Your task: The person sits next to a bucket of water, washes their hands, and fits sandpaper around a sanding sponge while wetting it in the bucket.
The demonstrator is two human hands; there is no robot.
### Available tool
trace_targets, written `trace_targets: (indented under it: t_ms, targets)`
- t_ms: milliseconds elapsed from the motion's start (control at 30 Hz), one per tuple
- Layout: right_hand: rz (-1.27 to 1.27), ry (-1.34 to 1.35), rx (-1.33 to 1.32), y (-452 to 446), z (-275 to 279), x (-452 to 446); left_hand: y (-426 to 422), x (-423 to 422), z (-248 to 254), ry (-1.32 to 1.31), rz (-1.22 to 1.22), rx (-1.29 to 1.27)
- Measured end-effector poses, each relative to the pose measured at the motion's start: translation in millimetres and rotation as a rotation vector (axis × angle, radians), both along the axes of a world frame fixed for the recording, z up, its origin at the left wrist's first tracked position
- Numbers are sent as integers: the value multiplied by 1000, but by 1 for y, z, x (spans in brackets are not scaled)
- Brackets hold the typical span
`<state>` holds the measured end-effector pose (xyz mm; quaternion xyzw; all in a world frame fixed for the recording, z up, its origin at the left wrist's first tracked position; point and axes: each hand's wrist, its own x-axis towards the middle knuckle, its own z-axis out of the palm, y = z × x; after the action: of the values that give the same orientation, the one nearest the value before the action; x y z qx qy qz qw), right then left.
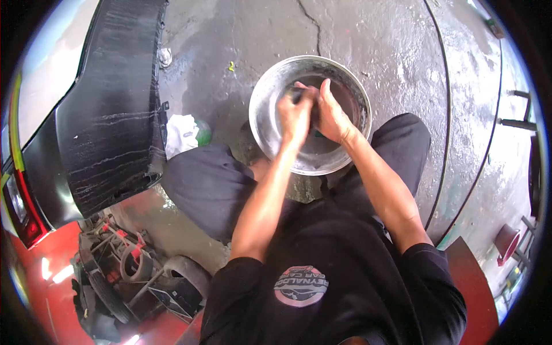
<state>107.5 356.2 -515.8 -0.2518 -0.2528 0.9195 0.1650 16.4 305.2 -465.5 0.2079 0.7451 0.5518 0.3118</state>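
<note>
Over a round metal basin (261,141) on the floor, my two hands are pressed close together. My left hand (295,118) has its fingers curled around a small dark thing (297,94), blurred and mostly covered, so its kind does not show. My right hand (332,118) touches it from the other side, thumb raised; its other fingers are largely hidden behind the left hand. More of something dark shows between the palms. The basin seems to hold murky dark liquid (345,95). My knees are bent on either side of the basin.
A large black vehicle body panel (109,115) stands at the left, with whitish streaks. Near my left knee lie a white cloth (181,132) and a green round thing (203,133). Car parts (138,270) pile up lower left. Dark lines or cables (447,115) cross the wet floor.
</note>
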Motion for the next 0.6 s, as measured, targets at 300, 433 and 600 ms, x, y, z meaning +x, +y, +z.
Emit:
trace_targets:
  t_ms: [300, 433, 600]
  targets:
    - [-38, 46, 212, -1, -10, 0, 0, 0, -12, -61, -40, 54]
    - [46, -81, 402, 5, -1, 9, -1, -1, -33, -167, -20, 175]
    - [269, -230, 854, -1, 19, 29, -13, -47, -30, -401, 184, 160]
